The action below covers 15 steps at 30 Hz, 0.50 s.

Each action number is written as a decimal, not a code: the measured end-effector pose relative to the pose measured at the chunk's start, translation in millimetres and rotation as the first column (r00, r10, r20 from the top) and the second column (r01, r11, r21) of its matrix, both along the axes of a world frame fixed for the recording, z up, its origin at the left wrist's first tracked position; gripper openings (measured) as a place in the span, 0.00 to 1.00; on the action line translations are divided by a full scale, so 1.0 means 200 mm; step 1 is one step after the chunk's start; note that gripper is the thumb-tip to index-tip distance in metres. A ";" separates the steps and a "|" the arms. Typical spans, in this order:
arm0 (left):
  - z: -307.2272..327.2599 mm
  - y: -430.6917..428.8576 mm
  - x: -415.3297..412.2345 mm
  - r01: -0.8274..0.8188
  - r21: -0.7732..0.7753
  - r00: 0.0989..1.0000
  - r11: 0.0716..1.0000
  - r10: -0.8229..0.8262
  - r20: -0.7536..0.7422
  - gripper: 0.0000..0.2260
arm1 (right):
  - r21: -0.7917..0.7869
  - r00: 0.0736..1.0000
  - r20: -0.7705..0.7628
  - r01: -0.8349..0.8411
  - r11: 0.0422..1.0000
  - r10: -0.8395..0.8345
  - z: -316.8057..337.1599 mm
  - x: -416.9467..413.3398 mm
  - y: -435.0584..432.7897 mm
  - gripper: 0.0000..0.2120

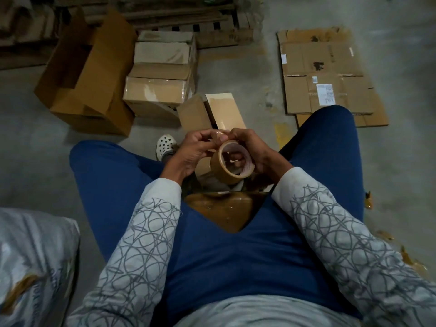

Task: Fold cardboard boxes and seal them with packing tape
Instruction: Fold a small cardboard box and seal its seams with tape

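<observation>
A roll of brown packing tape (224,169) is held above my lap. My right hand (256,151) grips the roll, with fingers through its core. At the top of the roll, my left hand (192,153) pinches the loose tape end with thumb and fingers. Just beyond my hands, a small cardboard box (212,115) stands on the floor between my knees, one flap up and shiny tape along its top. Another brown taped surface (221,208) shows between my thighs.
Several taped small boxes (162,74) are stacked ahead. A large open carton (87,74) lies at the left, flattened cardboard sheets (328,74) at the right, a wooden pallet (195,22) behind. A white sack (33,260) sits at my lower left.
</observation>
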State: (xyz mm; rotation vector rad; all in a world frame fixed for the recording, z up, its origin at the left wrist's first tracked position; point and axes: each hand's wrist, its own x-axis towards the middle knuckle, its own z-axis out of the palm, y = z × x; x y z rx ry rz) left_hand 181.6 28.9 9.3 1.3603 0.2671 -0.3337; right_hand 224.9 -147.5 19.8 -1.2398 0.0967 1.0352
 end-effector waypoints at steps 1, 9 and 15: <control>0.00 0.00 0.00 -0.028 0.028 0.999 0.999 0.028 0.016 0.08 | 0.017 0.999 -0.036 -0.031 0.999 0.031 -0.01 0.00 0.00 0.09; 0.01 0.00 0.00 -0.274 -0.134 0.960 0.952 0.279 0.025 0.08 | 0.188 0.980 -0.164 -0.085 0.979 0.116 0.02 0.00 0.02 0.19; 0.02 0.01 0.01 -0.441 -0.300 0.894 0.846 0.445 -0.058 0.10 | 0.184 0.991 -0.084 -0.083 0.979 0.100 0.03 -0.02 0.01 0.16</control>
